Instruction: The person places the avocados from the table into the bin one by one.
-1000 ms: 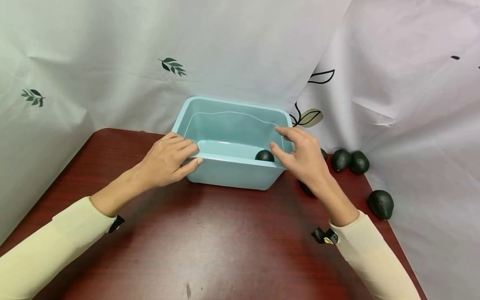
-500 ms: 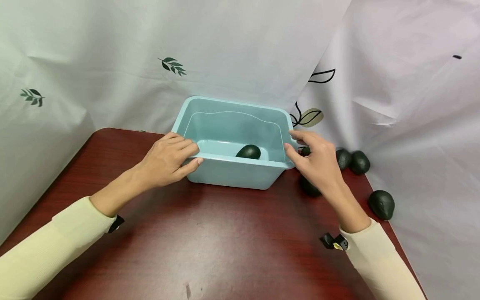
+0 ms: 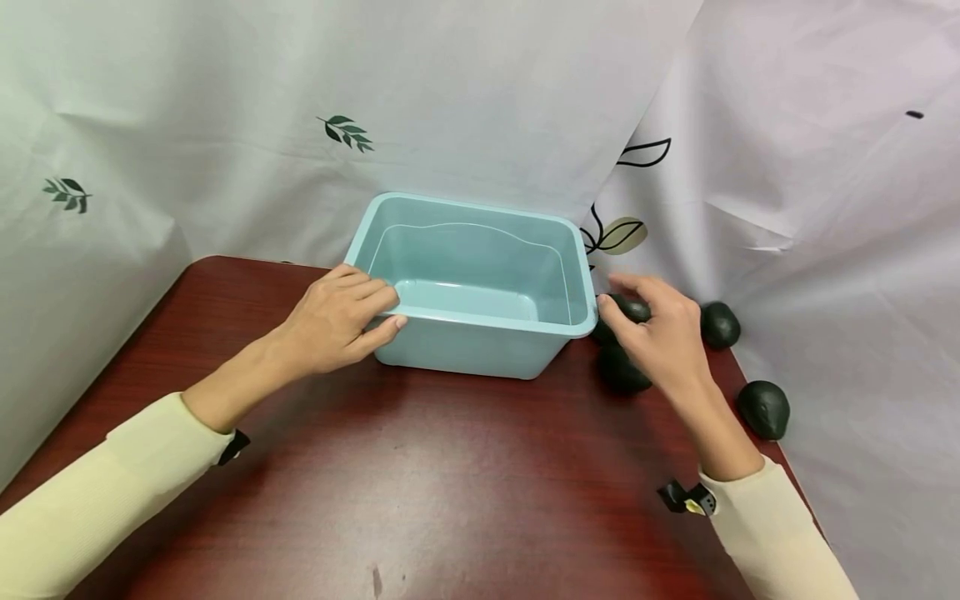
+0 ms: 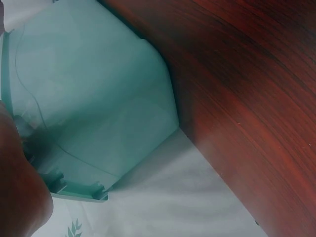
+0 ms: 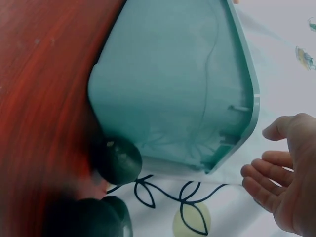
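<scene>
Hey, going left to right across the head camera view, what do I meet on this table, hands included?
Left hand → blue bin → right hand → avocado just right of that hand → rightmost avocado.

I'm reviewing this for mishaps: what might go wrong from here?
The right hand, hovering above avocados beside the plastic bin, might knock one rolling. The outermost avocado lies by the right edge of the table and could slip off. The left hand grips the bin's near rim, so a hard tug might tip it.
</scene>
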The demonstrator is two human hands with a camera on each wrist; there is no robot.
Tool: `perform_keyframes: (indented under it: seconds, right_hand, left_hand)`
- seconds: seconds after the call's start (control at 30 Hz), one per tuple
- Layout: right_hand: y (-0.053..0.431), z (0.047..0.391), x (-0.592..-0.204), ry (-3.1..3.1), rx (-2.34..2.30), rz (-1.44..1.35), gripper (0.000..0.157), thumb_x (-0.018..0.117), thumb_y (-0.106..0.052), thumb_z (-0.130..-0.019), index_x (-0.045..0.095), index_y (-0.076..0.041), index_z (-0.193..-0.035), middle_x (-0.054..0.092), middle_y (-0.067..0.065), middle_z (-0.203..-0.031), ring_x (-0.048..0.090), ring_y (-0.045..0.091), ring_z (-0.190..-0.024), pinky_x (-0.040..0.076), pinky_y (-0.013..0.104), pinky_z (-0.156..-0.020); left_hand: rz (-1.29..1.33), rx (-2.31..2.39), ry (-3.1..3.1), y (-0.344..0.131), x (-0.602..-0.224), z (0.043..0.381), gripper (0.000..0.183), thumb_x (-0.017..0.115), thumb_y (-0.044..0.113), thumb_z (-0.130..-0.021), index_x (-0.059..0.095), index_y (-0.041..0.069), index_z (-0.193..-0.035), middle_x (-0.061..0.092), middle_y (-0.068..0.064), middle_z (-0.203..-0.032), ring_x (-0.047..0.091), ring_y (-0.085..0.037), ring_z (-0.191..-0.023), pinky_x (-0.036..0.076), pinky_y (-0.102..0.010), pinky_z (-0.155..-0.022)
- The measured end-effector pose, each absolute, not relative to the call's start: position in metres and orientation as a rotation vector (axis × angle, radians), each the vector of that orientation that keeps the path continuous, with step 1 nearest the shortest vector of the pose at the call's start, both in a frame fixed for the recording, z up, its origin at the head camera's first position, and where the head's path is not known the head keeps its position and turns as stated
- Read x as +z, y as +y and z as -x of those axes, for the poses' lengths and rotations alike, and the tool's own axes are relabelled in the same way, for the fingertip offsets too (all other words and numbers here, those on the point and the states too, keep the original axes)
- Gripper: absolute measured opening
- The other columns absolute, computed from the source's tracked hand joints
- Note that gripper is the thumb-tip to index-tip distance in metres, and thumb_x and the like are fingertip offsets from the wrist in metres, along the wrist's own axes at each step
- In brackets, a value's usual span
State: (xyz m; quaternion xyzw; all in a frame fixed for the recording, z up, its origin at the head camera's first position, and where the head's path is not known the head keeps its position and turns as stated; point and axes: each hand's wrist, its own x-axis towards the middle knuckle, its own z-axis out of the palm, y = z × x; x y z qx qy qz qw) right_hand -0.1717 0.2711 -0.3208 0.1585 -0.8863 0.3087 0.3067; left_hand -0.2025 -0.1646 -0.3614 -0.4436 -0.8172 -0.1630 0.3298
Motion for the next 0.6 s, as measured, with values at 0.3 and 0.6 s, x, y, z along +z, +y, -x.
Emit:
perform_keyframes:
  seconds: [0.3,0.6]
  right_hand:
    - [0.282,0.165,-0.325,-2.474,0.804,-0.294,0.02,0.078,-0.017,-0.103,0.083,-0.006,-0.12,0.085,0.012,-0.116,0.08,0.031,-0.098,0.046,0.004,-0.079]
    - [0.292,0.161,-0.331,-2.651,0.76,-0.215,0.03,0.074,-0.03,-0.108,0.08,-0.008,-0.127,0.084,0.014,-0.125,0.079,0.036,-0.107,0.059,0.04,-0.091]
  left_hand:
    - [1.162,-0.436,-2.14,-0.165,-0.36,0.202,0.049,0.039,0.045,-0.12,0.051,0.011,-0.086,0.04,0.003,-0.071,0.041,-0.015,-0.064,0.053,-0.044,-0.085]
    - [1.162,-0.424,-2.136,-0.164,-0.359,0.202,0.047,0.042,0.043,-0.119,0.051,0.011,-0.086,0.04,0.002,-0.071,0.04,-0.015,-0.063,0.053,-0.044,-0.085]
